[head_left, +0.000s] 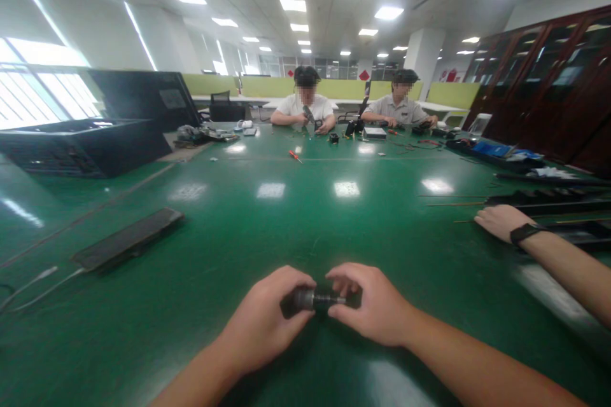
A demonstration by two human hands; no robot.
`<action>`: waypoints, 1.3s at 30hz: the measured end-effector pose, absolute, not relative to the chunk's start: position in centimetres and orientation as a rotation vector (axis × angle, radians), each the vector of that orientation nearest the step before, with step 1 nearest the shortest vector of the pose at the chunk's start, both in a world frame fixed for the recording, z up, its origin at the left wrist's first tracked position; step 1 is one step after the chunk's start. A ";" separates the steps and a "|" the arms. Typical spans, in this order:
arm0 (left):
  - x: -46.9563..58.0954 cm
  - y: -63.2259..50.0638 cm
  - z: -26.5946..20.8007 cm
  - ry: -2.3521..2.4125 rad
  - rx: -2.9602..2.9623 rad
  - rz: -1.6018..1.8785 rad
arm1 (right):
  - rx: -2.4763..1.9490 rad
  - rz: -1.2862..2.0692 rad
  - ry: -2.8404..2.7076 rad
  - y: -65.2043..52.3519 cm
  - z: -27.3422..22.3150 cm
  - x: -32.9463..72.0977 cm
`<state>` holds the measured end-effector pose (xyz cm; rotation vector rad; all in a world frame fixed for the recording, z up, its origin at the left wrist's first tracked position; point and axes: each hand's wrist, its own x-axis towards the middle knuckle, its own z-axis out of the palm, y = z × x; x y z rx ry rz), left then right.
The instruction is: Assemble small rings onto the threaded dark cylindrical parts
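Observation:
A dark cylindrical part (319,300), ribbed around its middle and with a greyish section to the left, lies level between my hands just above the green table. My left hand (270,308) wraps the wider left end between thumb and fingers. Around the narrower right end curls my right hand (375,305), with its thumb and fingers on either side of a dark end piece. Blur and my fingers hide both ends, so I cannot tell whether it is one piece or two.
A long dark box with a white cable (131,238) lies left. From the right reaches another person's hand (499,222) with a black wristband, near black trays (563,203). An orange screwdriver (294,156) lies ahead. Two people sit across the table (238,229).

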<state>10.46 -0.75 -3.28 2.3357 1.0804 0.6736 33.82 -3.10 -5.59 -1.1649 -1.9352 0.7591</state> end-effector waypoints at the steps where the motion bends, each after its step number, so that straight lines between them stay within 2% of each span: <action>1: 10.4 -0.8 -3.4 1.038 2.336 0.654 | -1.152 0.751 -1.949 -3.1 -5.5 33.8; 21: 10.8 -0.9 -3.7 0.927 2.340 0.667 | -1.031 0.710 -2.027 -3.9 -5.3 33.3; 39: 11.4 -1.5 -4.4 0.924 2.320 0.848 | -1.039 0.688 -2.025 -3.7 -5.5 33.4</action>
